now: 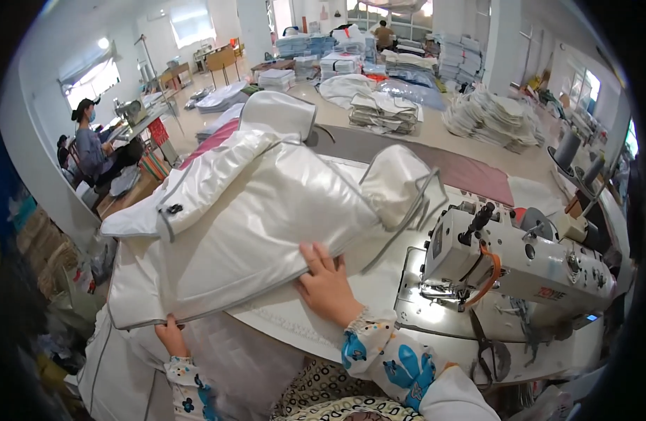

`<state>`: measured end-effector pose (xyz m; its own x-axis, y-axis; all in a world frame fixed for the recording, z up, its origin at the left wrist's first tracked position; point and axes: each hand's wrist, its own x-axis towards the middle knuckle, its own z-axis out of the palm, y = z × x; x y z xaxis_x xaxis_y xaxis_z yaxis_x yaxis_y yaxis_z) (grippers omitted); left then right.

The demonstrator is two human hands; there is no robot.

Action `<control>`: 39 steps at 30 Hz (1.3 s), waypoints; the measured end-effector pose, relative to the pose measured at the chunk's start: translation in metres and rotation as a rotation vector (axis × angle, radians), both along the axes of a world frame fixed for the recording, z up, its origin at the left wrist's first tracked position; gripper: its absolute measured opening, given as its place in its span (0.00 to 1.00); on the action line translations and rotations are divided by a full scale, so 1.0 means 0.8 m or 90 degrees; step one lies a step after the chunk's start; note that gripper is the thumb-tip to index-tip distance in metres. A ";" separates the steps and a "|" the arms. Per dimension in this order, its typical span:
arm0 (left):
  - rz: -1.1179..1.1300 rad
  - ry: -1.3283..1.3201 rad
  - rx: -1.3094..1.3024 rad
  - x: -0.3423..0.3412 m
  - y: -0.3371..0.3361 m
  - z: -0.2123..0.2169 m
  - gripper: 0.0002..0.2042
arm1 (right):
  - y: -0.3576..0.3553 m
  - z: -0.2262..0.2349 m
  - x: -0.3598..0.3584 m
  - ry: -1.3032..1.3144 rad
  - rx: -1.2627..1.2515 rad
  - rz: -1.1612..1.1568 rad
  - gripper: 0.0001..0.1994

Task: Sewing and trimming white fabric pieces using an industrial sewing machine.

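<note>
A large shiny white cover with grey piped edges (267, 203) spreads over the left part of the sewing table, with folded flaps and a small black piece on one of them. My left hand (171, 337) is closed on its near left corner, thumb on top of the grey edge. Flat on the cover's near edge lies my right hand (328, 286), fingers spread. To the right stands a white sewing machine (509, 259), its lit needle area apart from the cover. Black scissors (483, 351) lie on the table by the machine.
More white piped fabric (109, 372) hangs at lower left. Thread cones (566, 149) stand behind the machine. Stacks of pale fabric (385, 112) fill the far floor. A person (95, 144) sits at another sewing machine on the left; another person (383, 35) is at the back.
</note>
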<state>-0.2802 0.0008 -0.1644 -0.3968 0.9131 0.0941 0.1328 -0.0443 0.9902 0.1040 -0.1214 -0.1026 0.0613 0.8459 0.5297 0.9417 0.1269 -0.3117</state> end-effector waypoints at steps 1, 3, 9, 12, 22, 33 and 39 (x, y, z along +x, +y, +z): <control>0.017 0.055 -0.027 -0.019 0.012 -0.006 0.11 | -0.002 0.000 0.001 -0.054 -0.005 -0.021 0.10; 0.061 0.209 0.070 -0.048 0.040 -0.017 0.12 | -0.005 -0.002 -0.008 -0.032 -0.012 0.023 0.09; 0.037 0.359 0.044 -0.059 0.093 -0.020 0.17 | -0.005 -0.017 -0.029 0.139 -0.055 0.266 0.11; -0.024 0.274 0.054 -0.052 0.104 -0.013 0.19 | -0.002 -0.015 -0.026 0.088 -0.029 0.319 0.13; -0.406 0.508 0.224 0.293 0.328 -0.031 0.18 | 0.002 0.008 -0.030 0.193 0.003 -0.025 0.37; -0.664 0.471 0.586 0.620 0.123 0.052 0.13 | 0.009 -0.003 -0.020 0.382 0.105 -0.059 0.20; -0.594 0.590 0.410 0.430 0.086 0.065 0.13 | 0.013 -0.010 -0.017 0.368 0.087 0.061 0.30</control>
